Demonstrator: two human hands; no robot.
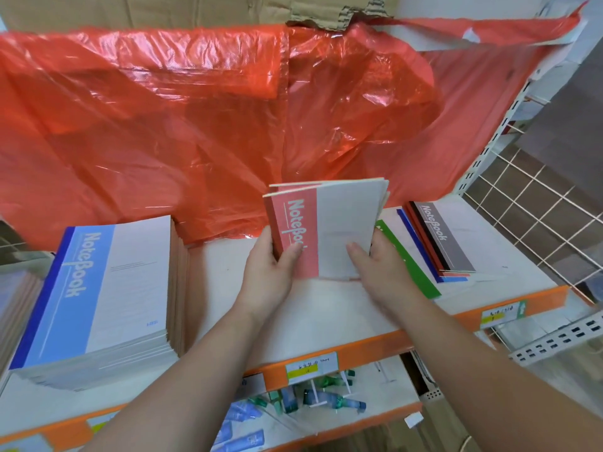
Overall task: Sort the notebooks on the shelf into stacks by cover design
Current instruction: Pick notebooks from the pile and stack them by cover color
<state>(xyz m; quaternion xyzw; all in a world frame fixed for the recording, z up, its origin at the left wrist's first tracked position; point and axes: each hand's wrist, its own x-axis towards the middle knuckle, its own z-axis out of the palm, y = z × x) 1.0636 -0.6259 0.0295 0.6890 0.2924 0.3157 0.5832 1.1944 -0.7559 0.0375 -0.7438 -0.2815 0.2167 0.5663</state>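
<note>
1. At the middle of the white shelf with an orange front edge (326,308), a small bundle of pink-banded paper notebooks (329,223) stands upright.
2. The left hand (267,275) grips the bundle's spine side, thumb on the front cover.
3. The right hand (381,272) grasps its open edge.
4. A tall stack of blue-banded notebooks (107,288) lies flat to the left.
5. A fanned pile topped by a grey-banded notebook (447,239) lies to the right, beside a green-edged notebook (408,259).
6. A crumpled red plastic sheet (195,125) hangs behind.

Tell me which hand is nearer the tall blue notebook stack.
Left. The left hand grips the pink notebooks by the spine, on the side facing the blue stack, bare shelf between. The right hand holds their opposite edge, farther away, by the green notebook.
</note>
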